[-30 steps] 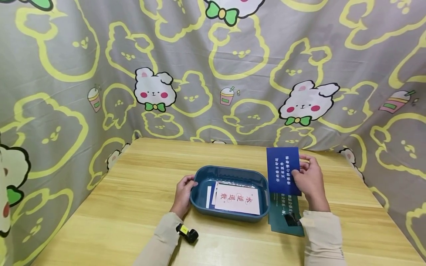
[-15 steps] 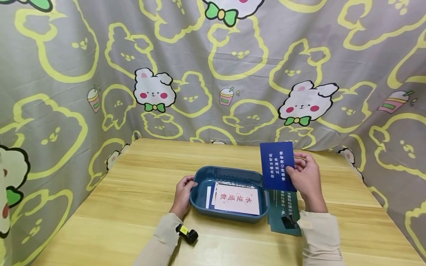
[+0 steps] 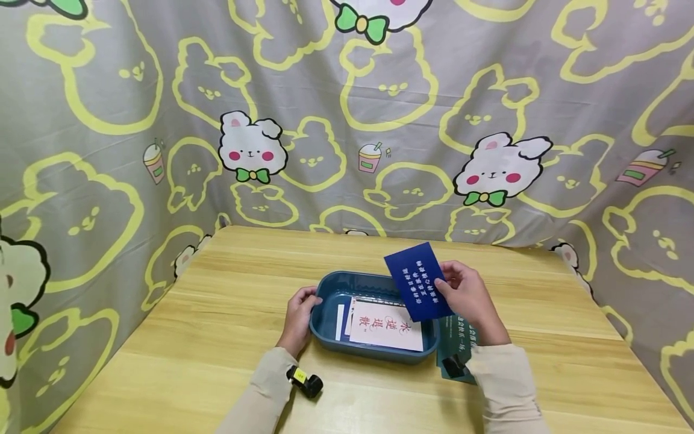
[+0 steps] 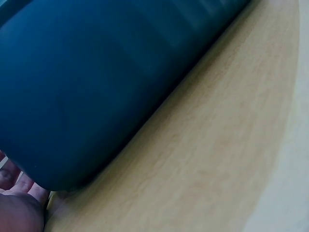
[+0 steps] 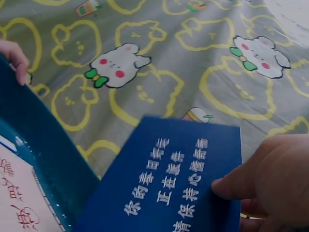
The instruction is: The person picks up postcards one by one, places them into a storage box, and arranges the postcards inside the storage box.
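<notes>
My right hand (image 3: pixel 472 299) pinches a dark blue card (image 3: pixel 416 283) with white characters, thumb on its printed face. The card hangs tilted over the right part of a teal plastic tray (image 3: pixel 374 355). My left hand (image 3: pixel 296 319) grips the tray's left end, thumb at the rim; in the left wrist view, fingers (image 4: pixel 24 186) show beside the tray's outer wall. Inside the tray lies a white card (image 3: pixel 379 333) with red characters, on top of other cards, a blue one among them. Dark green cards (image 3: pixel 458 331) lie right of the tray, partly under my right forearm.
The wooden table (image 3: pixel 217 337) extends on all sides of the tray. A patterned grey curtain (image 3: pixel 325 78) rises behind the table and along both sides. A small black wrist camera (image 3: pixel 306 381) sits at my left sleeve.
My right hand has carried the blue card leftward, from above the green cards to over the tray, and the card has turned and tilted. The left hand and tray have stayed put.
</notes>
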Demonstrator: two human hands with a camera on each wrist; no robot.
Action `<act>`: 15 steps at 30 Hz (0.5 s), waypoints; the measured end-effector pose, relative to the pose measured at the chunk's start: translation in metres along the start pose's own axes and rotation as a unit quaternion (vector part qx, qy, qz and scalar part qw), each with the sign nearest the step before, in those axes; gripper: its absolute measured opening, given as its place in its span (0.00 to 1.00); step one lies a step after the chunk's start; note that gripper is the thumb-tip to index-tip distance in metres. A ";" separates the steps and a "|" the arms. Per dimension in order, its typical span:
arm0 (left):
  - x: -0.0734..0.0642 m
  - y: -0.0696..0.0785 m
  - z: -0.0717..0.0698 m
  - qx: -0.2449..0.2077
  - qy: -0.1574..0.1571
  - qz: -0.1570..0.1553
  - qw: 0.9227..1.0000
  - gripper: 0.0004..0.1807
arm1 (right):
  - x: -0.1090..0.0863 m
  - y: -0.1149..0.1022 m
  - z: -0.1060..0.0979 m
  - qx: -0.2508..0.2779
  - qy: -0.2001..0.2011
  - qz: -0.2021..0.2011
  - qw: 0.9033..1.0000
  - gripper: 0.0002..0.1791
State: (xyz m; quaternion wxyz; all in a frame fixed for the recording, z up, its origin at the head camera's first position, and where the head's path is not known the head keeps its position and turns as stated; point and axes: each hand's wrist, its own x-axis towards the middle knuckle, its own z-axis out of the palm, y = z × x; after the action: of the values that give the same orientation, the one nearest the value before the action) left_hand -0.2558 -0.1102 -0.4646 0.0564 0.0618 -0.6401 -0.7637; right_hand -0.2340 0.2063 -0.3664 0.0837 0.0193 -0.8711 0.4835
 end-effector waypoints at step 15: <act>0.000 -0.001 0.001 -0.004 0.000 0.005 1.000 0.16 | 0.000 0.002 0.034 -0.067 -0.024 -0.058 0.996 0.10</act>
State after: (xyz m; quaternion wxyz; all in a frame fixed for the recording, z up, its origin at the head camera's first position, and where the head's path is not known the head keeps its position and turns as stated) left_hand -0.2563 -0.1093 -0.4653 0.0606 0.0580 -0.6378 -0.7656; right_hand -0.2389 0.1785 -0.3861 0.0918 0.0756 -0.9009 0.4175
